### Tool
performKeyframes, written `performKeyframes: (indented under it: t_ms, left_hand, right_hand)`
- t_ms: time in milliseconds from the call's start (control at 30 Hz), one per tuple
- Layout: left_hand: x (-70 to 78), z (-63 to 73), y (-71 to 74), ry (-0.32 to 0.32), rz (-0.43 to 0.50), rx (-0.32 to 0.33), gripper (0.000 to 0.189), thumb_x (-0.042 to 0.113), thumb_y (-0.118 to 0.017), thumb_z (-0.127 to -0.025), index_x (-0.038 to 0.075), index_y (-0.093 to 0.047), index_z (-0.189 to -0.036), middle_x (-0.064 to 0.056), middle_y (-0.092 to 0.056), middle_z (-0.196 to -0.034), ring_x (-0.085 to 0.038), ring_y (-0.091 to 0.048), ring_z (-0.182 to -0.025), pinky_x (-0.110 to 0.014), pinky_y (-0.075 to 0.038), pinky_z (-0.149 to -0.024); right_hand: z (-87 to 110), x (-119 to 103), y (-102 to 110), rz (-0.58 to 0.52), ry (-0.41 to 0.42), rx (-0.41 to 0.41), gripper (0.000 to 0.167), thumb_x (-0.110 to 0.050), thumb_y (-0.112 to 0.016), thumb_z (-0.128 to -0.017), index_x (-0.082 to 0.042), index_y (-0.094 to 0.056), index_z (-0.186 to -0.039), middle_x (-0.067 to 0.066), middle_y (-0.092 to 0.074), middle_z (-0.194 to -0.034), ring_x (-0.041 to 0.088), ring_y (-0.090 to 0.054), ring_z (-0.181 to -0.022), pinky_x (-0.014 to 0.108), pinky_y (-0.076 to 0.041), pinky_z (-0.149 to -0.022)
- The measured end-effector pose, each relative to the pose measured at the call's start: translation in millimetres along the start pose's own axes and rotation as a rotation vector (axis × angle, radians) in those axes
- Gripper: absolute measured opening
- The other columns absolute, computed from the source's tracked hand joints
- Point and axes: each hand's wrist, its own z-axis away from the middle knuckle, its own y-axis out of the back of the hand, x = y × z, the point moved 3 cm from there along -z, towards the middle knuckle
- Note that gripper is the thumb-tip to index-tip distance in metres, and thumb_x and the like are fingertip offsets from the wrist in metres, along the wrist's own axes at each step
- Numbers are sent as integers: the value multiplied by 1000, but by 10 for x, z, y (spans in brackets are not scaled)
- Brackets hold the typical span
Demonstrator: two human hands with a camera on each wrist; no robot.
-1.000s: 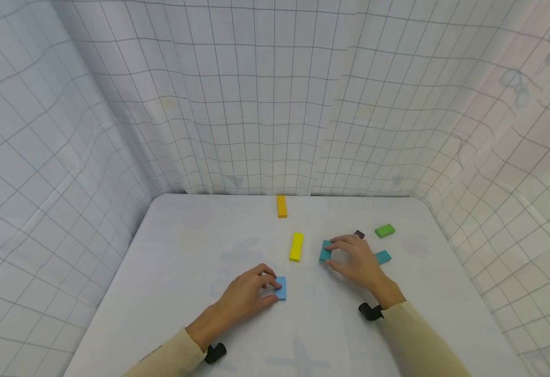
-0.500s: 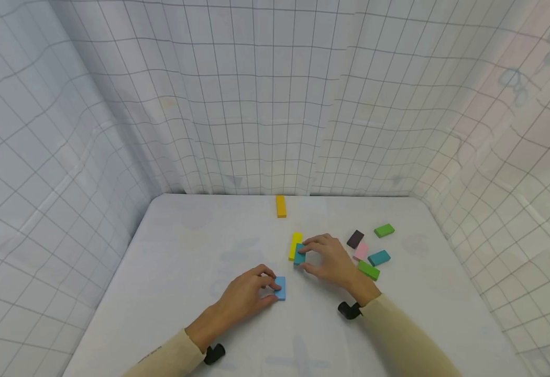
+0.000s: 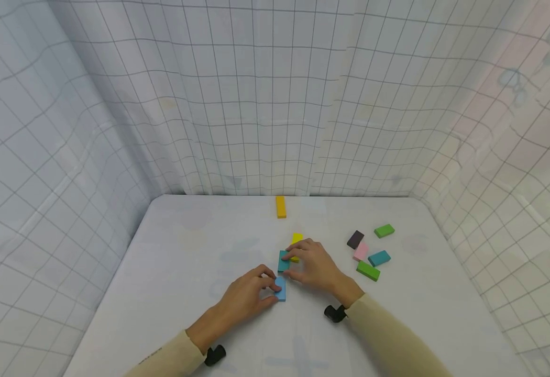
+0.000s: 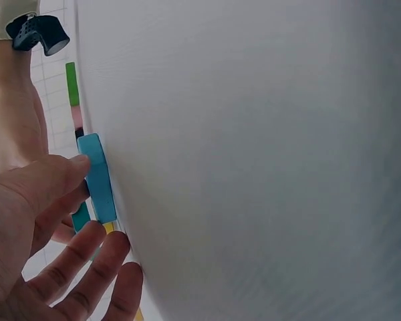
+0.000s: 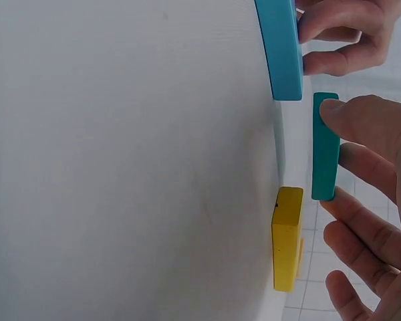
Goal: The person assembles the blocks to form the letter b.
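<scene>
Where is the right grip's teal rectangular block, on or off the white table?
Off: the right grip pinches the teal block, with a visible gap above the table.

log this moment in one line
left hand: holds light blue block | right hand: holds teal block, raised off table | yellow block: near right hand

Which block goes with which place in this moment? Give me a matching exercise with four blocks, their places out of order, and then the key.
Blocks
1. light blue block
2. orange block
3. yellow block
4. pink block

Places
A. near the far edge of the table
B. next to the black block
C. held by the left hand
D. partly hidden behind the right hand in the head view

Pairs: 1-C, 2-A, 3-D, 4-B
</scene>
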Motion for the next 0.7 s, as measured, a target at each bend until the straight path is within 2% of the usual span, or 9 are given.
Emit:
performKeyframes:
  t_ms: [333, 700]
  left_hand:
    - [4, -1, -13, -6, -8, 11, 15, 21, -97, -98, 19, -93, -113, 2, -73, -131, -16, -77, -101, -29, -64, -78]
    - [21, 11, 3, 11, -7, 8, 15, 22, -97, -98, 19, -92, -112, 2, -72, -130, -16, -76, -99, -29, -62, -76]
  right_hand:
    - [-19, -40, -82, 9, 0, -15, 28, -28, -97, -97, -21, -89, -124, 3, -83, -138, 28, -72, -131, 57, -57, -112]
    - [-23, -28, -127, 29, -19, -78, 27, -30, -93, -101, -23, -89, -127, 2, -82, -142, 28, -69, -134, 58, -56, -114]
